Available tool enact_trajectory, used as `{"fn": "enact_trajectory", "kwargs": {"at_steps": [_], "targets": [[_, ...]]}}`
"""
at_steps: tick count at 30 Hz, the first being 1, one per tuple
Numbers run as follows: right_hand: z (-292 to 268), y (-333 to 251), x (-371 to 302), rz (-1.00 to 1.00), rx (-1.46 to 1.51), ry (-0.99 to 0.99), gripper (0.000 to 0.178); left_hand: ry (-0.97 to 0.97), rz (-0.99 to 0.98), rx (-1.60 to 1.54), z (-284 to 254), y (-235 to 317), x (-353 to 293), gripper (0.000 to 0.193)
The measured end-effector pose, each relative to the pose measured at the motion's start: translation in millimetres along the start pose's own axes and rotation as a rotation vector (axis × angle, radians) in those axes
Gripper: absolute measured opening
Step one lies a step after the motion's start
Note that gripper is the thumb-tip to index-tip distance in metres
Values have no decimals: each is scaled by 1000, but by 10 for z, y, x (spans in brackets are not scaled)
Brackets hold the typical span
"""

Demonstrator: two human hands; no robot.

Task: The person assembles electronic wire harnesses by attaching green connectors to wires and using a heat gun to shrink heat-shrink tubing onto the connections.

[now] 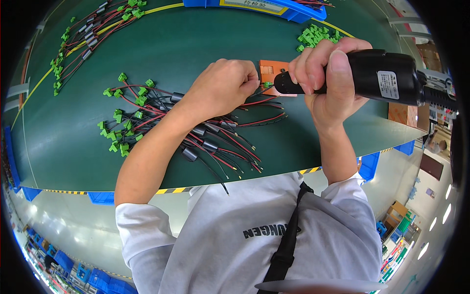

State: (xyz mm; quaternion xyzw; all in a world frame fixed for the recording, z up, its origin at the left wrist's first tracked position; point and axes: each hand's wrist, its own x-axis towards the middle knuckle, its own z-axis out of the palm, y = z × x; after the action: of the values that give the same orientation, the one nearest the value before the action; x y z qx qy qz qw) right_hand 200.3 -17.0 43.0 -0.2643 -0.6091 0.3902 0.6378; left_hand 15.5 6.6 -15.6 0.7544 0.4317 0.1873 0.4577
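My right hand (330, 73) is wrapped around a black electric screwdriver (364, 73), which lies sideways with its tip end pointing left. Under that tip sits a green terminal block (268, 85) on an orange fixture (273, 66). My left hand (223, 85) is closed in a pinch at the fixture's left edge, at a thin wire that runs to the terminal block; its fingertips are partly hidden. Beneath my left forearm spreads a bundle of red and black wires (240, 142) with dark cylinders (210, 145) and green terminal blocks (117, 115) on their left ends.
A pile of loose green terminal blocks (318, 35) lies beyond my right hand. Another wire bundle (90, 36) rests at the far left of the green table (161, 44). A blue bin (293, 11) stands at the far edge. The screwdriver's cable (440, 97) leads off right.
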Motion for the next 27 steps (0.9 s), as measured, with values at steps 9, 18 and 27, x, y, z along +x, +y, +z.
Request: {"fn": "enact_trajectory", "kwargs": {"at_steps": [9,18,27], "targets": [[20,-2,12,7,-10,-4,15,-1,77,-45,6,-56,1,20],[-130,23,22,-4,95,-40,27,-20,54,-25,-27,-13,5,21],[-45,61,60,30,142,-77,12,-25,38,-39,-17,-33,7,20]]}}
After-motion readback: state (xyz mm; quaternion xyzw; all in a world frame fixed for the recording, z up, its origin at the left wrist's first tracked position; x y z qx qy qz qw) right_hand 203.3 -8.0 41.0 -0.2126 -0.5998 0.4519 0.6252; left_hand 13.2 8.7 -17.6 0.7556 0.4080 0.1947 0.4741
